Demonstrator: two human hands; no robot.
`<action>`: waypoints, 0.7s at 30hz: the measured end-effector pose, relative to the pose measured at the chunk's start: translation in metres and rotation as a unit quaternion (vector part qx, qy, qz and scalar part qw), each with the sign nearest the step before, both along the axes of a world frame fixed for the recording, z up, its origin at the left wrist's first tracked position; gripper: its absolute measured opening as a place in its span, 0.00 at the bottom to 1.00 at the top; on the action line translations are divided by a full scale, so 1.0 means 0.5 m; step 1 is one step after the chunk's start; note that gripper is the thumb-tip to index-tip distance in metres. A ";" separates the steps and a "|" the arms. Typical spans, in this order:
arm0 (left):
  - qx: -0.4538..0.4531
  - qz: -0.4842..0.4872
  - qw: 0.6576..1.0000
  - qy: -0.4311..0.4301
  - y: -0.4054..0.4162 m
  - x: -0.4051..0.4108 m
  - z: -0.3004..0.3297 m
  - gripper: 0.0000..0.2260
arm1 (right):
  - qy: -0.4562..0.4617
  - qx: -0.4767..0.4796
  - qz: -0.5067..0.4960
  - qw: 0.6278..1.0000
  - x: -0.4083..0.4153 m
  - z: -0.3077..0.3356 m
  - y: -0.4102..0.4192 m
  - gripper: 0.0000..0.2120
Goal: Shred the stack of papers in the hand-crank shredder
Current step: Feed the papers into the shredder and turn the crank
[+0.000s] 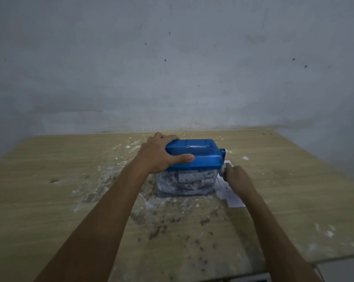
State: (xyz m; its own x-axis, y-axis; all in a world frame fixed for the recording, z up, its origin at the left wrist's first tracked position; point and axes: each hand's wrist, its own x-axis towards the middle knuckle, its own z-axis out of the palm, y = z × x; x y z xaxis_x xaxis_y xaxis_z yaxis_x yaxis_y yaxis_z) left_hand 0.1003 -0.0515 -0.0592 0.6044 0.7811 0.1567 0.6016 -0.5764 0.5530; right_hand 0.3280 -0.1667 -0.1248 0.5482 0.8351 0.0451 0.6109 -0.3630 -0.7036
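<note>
Papers of the remaining stack lie flat on the bench, toward its right edge, just beside the shredder's right side and partly under the right wrist. Right hand sits nearest them, its fingers curled round the crank handle at the shredder's right end. Left hand is clamped over the left end of the blue shredder lid, thumb along the near face, fingers hooked over the far edge. Shredder bin, clear, sits mid-bench and looks nearly full of strips. A scrap shows in the top slot. Slot's long axis runs left to right, parallel to the far edge. Judgement: cranking in hand; the next sheet lies right of the slot, so the right hand must fetch it.
</note>
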 end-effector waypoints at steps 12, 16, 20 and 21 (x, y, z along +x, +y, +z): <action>-0.016 -0.019 1.000 -0.001 0.002 -0.006 0.012 0.52 | 0.167 0.282 -0.048 0.943 -0.036 0.139 -0.022 0.15; -0.012 -0.029 1.000 0.001 0.000 0.001 0.013 0.47 | 0.143 0.275 -0.066 0.949 -0.016 0.181 0.025 0.20; -0.011 -0.027 1.000 0.009 -0.001 0.004 0.017 0.45 | 0.126 0.240 -0.057 0.961 0.004 0.199 0.080 0.20; -0.009 -0.028 1.000 0.008 -0.001 0.003 0.017 0.45 | 0.118 0.218 -0.054 0.967 0.008 0.200 0.095 0.21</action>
State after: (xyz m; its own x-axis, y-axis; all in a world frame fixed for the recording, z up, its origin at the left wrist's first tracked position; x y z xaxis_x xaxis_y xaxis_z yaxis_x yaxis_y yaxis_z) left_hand 0.1016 -0.0519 -0.0506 0.6500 0.7483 0.1328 0.5769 -0.5996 0.5547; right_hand 0.3318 -0.1192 -0.0248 0.6686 0.7026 0.2435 0.3904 -0.0529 -0.9191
